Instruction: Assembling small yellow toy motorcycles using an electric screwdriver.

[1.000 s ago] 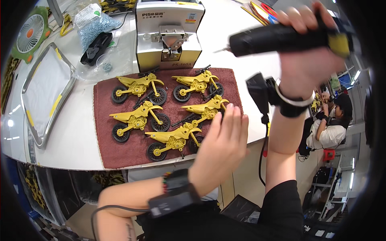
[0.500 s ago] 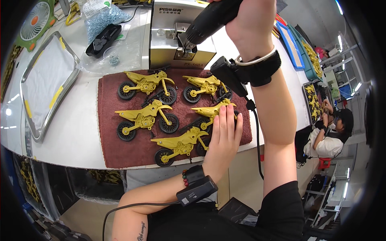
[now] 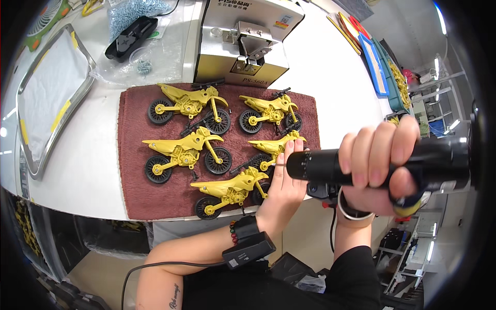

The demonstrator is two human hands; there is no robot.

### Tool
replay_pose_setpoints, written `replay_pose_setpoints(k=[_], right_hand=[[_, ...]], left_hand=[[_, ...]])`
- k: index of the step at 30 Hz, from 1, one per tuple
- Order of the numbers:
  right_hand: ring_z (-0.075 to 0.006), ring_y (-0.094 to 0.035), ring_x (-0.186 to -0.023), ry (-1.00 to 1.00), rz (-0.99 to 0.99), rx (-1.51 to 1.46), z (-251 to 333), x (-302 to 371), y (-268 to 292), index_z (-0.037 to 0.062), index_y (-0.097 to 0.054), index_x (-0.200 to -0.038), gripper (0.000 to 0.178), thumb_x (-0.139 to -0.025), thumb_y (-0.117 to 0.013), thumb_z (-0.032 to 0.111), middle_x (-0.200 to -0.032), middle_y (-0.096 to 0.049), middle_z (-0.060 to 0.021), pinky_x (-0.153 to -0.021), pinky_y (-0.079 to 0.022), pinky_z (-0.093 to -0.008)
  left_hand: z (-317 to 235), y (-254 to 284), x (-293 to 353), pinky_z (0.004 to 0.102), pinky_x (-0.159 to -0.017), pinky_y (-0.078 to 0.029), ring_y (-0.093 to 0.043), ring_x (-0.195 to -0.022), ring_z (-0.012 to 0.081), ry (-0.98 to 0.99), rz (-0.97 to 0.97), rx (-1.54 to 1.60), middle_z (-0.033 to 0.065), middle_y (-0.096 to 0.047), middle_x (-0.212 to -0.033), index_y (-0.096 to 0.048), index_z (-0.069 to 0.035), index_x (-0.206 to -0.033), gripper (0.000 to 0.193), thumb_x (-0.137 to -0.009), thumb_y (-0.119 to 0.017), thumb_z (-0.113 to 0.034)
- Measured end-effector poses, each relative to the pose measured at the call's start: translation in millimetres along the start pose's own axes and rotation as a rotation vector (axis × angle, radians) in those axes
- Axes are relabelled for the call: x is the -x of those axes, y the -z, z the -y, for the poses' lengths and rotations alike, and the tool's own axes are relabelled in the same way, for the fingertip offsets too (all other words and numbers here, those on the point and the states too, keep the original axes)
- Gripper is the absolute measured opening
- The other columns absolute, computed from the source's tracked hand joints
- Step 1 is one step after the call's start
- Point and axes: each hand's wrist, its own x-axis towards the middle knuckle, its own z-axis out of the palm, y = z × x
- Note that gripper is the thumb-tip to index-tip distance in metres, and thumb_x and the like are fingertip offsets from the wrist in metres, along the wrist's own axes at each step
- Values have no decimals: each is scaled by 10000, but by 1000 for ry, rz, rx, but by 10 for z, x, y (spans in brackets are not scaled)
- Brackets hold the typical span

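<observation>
A white table (image 3: pixel 98 170) is filling the upper left of the frame, and a dark red towel (image 3: pixel 170 199) is lying on it. Five yellow toy bikes (image 3: pixel 230 188) are resting on the towel, mid-frame. The left hand (image 3: pixel 284 191) is lying flat with straight fingers, seemingly touching the right bike (image 3: pixel 266 147) of the middle row, not gripping it. Right of centre, the right hand (image 3: pixel 380 160) is gripping a black driver (image 3: pixel 318 165) that is pointing left. The bikes are looking light, stiff and smooth; thin bars (image 3: pixel 209 83) could be breaking and wheels (image 3: pixel 218 160) rolling, so the chunky middle is seeming best for holding. At the top, the machine (image 3: pixel 217 62) is showing printed letters and a sticker (image 3: pixel 282 21). The driver is wearing marks too tiny for reading.
</observation>
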Motion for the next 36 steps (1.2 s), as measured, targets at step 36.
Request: replay_pose_setpoints(k=[36], right_hand=[[-151, -459, -482, 464, -215, 263, -507, -1385, 213, 38, -526, -847, 317, -844, -460, 348, -565, -454, -19, -504, -411, -296]], left_hand=[[70, 13, 30, 420, -1059, -258, -327, -1275, 357, -52, 3, -34, 240, -353, -1350, -388, 43, -1272, 465, -865, -367, -182]])
